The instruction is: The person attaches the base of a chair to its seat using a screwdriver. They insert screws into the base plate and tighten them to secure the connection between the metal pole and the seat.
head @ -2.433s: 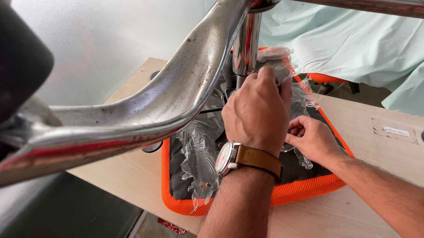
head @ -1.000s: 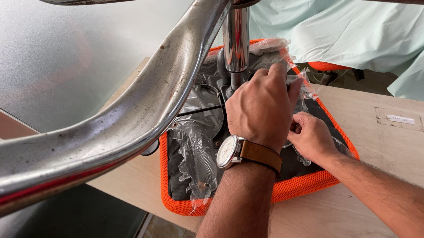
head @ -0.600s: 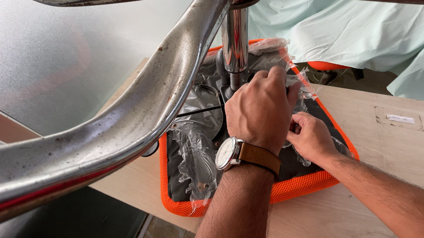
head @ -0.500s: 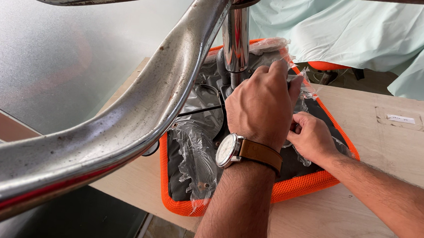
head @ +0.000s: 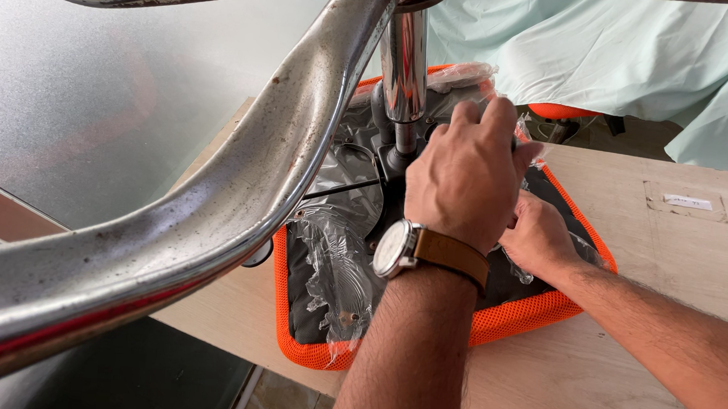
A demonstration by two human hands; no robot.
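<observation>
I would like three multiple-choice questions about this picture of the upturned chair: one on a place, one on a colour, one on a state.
1. Where does the upturned chair seat lie?
A. on the wooden table
B. on the floor
C. on a shelf

2. What colour is the mesh edge of the seat?
A. blue
B. orange
C. green

3. How is the clear plastic wrap on the seat's underside?
A. smooth and sealed
B. torn and crumpled
C. folded in a neat pile

Answers:
1 A, the chair seat rests on the wooden table.
2 B, the mesh edge is bright orange.
3 B, the plastic wrap hangs in wrinkled shreds near the left hand and right hand.
</observation>
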